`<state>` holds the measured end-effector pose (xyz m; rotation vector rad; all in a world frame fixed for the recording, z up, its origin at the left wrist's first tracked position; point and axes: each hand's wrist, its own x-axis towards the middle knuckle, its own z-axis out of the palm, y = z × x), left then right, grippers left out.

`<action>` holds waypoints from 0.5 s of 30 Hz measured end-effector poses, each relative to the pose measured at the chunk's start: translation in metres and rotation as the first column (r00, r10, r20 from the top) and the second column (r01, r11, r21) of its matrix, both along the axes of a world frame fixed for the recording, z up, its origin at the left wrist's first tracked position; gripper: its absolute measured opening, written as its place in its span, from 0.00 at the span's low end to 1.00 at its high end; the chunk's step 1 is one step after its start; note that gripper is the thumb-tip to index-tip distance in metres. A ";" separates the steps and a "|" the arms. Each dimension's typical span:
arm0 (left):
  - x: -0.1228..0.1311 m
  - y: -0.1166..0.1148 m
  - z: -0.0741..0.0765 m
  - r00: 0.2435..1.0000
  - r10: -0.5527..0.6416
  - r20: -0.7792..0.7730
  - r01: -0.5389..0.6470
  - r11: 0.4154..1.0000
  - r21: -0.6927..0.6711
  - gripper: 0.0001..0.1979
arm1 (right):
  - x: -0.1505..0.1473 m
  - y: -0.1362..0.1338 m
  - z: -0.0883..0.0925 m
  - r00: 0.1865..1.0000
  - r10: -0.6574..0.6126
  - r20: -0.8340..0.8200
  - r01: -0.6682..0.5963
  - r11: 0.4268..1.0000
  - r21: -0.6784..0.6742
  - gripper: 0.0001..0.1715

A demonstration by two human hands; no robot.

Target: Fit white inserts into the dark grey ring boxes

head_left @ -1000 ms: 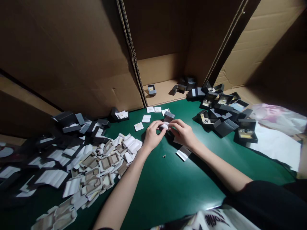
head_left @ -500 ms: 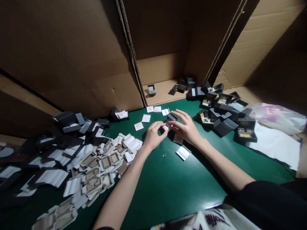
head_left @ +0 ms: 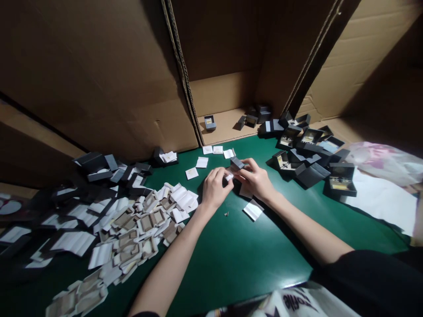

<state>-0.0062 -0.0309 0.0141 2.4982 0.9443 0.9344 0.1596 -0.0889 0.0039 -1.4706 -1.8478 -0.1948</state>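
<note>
Both my hands meet over the green table mat [head_left: 231,255], just past its middle. My right hand [head_left: 256,181] grips a small dark grey box [head_left: 237,163] between thumb and fingers. My left hand [head_left: 215,188] is closed beside it, pinching a small white insert [head_left: 228,177] against the box. A white card [head_left: 253,210] lies flat near my right wrist, and a tiny dark piece [head_left: 226,214] lies on the mat below my hands.
A heap of white and tan inserts [head_left: 142,224] and dark lids covers the left. Open dark boxes [head_left: 310,154] pile up at the right, beside white paper [head_left: 383,200] and a plastic bag. Loose white cards [head_left: 201,163] lie ahead. Cardboard walls [head_left: 99,88] enclose the back.
My right hand reached forward with fingers spread, took the small dark box and closed on it. My left hand stayed closed on the white insert and shifted slightly right.
</note>
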 end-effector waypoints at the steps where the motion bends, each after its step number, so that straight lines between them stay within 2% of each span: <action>1: 0.001 -0.001 0.000 1.000 0.015 -0.022 -0.015 1.000 0.018 0.05 | 0.000 0.000 -0.001 1.000 0.003 0.003 -0.003 1.000 0.001 0.08; 7: 0.003 -0.006 -0.001 0.993 0.075 -0.088 -0.065 0.992 0.111 0.05 | 0.000 0.001 -0.003 1.000 0.021 0.002 -0.021 1.000 -0.001 0.07; 15: 0.004 -0.006 0.001 0.996 0.073 -0.057 -0.068 0.995 0.077 0.09 | -0.010 0.000 -0.001 0.998 -0.001 0.058 -0.002 0.999 0.053 0.08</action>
